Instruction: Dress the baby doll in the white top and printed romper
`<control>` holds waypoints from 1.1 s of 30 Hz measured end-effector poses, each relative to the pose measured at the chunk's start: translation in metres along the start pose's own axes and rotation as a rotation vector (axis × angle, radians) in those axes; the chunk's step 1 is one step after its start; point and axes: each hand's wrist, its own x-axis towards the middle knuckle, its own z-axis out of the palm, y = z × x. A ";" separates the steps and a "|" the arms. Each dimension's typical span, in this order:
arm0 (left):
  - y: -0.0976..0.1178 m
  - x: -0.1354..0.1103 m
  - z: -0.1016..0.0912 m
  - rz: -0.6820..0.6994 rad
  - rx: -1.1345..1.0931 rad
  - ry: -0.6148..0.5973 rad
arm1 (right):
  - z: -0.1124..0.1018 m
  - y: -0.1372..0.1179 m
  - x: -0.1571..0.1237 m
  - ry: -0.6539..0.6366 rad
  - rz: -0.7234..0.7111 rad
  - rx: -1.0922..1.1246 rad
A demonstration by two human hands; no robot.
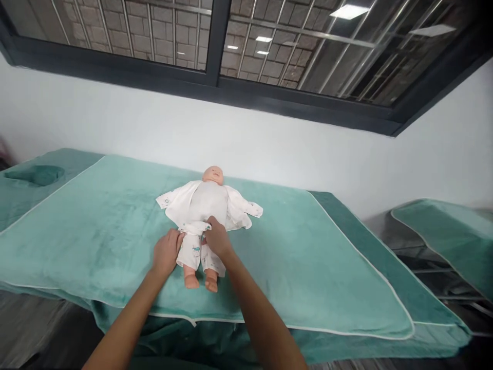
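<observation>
A baby doll [209, 200] lies on its back on a teal towel [96, 231], head toward the wall. Its white printed jacket [175, 203] is spread open at both sides, and white printed trousers [191, 252] cover its legs, with bare feet showing. My left hand [166, 252] grips the trousers' waistband at the doll's left hip as I see it. My right hand [216, 238] pinches the waistband at the other hip, its fingers curled into the cloth.
The towel covers a padded table [385, 267] set against a white wall below a dark-framed window [215, 56]. A second teal-covered table [450, 231] stands at the right, across a gap. A folded teal cloth [36, 174] lies far left.
</observation>
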 end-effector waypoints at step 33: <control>-0.017 0.067 0.016 -0.209 -0.873 -0.113 | -0.047 0.065 -0.013 0.310 -0.414 -0.090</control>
